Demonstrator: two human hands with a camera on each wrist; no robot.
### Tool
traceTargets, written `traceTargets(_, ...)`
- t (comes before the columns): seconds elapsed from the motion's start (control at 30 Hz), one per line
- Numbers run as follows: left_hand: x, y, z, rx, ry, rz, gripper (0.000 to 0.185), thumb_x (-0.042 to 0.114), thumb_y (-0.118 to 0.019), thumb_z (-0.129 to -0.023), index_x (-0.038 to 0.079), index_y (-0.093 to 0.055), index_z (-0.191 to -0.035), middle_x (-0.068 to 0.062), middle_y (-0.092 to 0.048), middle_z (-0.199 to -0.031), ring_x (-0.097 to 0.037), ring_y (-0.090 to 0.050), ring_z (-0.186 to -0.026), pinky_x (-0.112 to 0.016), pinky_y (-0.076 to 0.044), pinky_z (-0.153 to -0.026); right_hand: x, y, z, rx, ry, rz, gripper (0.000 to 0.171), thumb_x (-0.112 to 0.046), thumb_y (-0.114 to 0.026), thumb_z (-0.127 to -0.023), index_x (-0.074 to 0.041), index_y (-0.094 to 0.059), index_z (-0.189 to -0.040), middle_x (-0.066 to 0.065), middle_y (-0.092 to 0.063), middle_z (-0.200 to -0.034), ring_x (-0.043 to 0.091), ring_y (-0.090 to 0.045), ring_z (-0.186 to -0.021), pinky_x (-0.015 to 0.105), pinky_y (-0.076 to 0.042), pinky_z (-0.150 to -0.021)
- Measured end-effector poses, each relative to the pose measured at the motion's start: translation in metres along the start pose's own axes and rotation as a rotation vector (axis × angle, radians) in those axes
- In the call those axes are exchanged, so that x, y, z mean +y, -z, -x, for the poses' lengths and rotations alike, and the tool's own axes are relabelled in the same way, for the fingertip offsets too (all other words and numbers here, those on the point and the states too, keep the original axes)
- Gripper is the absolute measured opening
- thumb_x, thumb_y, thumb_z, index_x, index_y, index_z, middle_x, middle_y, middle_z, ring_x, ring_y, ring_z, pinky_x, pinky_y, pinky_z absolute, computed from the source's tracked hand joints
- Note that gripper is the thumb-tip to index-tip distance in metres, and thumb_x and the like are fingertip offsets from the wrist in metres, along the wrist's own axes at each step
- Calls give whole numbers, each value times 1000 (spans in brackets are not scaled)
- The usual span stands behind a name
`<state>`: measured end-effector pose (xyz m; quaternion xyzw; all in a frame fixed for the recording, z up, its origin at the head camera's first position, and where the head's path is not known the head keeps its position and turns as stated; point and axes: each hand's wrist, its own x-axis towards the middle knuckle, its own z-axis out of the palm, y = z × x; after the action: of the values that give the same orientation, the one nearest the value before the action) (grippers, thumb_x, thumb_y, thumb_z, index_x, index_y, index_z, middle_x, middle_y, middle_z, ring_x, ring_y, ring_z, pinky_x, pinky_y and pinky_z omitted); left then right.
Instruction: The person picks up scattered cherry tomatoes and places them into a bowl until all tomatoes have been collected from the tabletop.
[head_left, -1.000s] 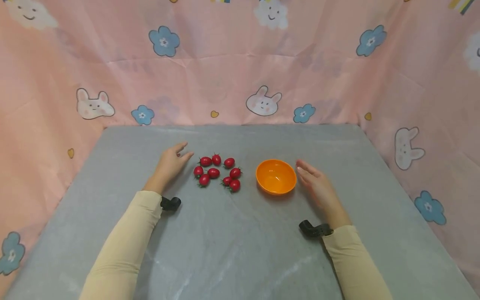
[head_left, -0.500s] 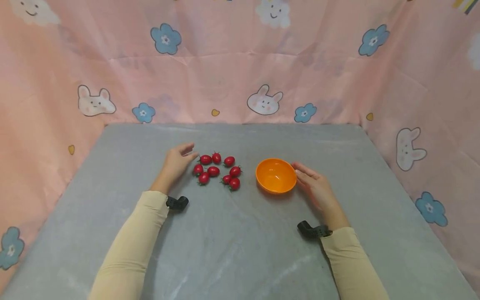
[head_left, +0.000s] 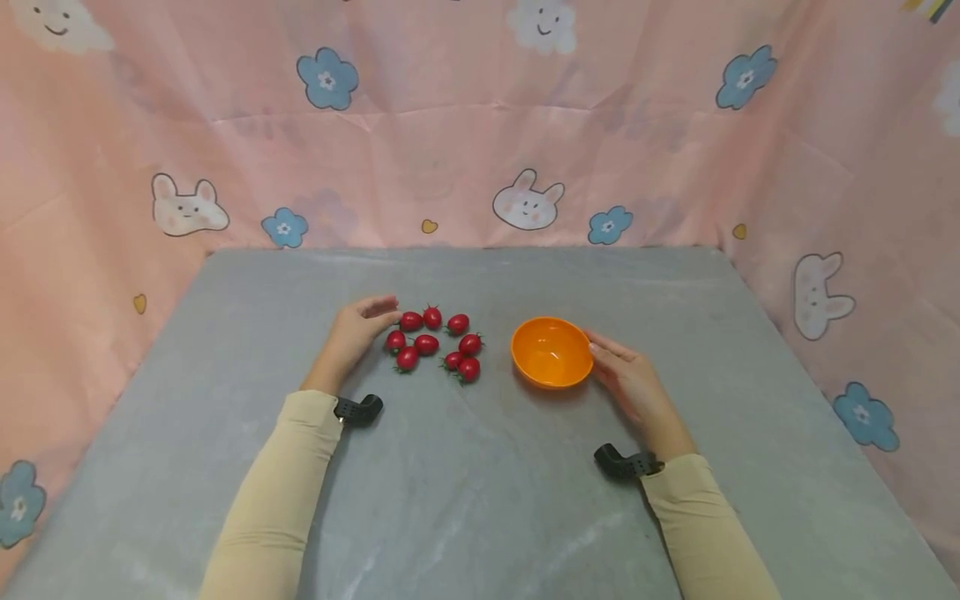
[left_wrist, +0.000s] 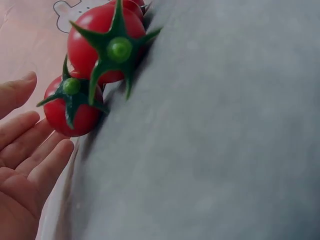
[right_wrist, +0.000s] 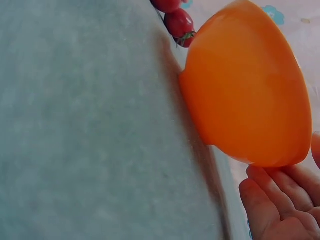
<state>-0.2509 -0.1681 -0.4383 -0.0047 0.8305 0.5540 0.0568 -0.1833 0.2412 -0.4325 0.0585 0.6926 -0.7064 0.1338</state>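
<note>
Nine small red tomatoes (head_left: 435,343) lie in a loose cluster on the grey table (head_left: 480,500), a little left of the frame's centre in the head view, with an orange bowl (head_left: 552,352) just to their right and apart from them. The left hand (head_left: 354,333) rests at the cluster's left edge, fingers relaxed and spread, the fingertips just beside the nearest tomato; the left wrist view shows the fingers (left_wrist: 30,150) close to a tomato but holding none. The right hand (head_left: 630,379) lies against the bowl's right side, fingers straight and touching or nearly touching its wall, as the right wrist view also suggests. By my reading, the step in hand is the approach: one hand steadies the bowl while the other comes up to the fruit, and nothing is picked yet. The next move would call for a light pinch on the nearest tomato, taken from its side so the neighbours are not set rolling. The tomatoes are glossy, round to slightly oval, each with a green star-shaped calyx; they look smooth and likely to roll. The bowl appears empty, plain and shallow.
</note>
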Motion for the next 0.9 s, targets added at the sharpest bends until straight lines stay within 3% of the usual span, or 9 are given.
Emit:
traceTargets(0.33, -4, -9, -6, -44, 3, 101, 53, 25, -67, -96, 4, -53, -142, -14, -57, -144, -25, -47, -140, -42, -34, -119, 6, 0, -1, -7, 14, -16, 61, -29, -55, -103, 1, -34, -151, 15, -29, -161, -13, -56, -111, 11, -49, -95)
traceTargets(0.9, 1, -16, -12, -60, 35, 80, 54, 14, -70, -93, 2, -52, -143, -17, -55, -145, -29, -49, -139, -41, -35, -119, 10, 0, -4, -11, 18, -60, 63, -29, -55, -102, 3, -32, -151, 16, -31, -159, -12, -61, -105, 12, -51, -91)
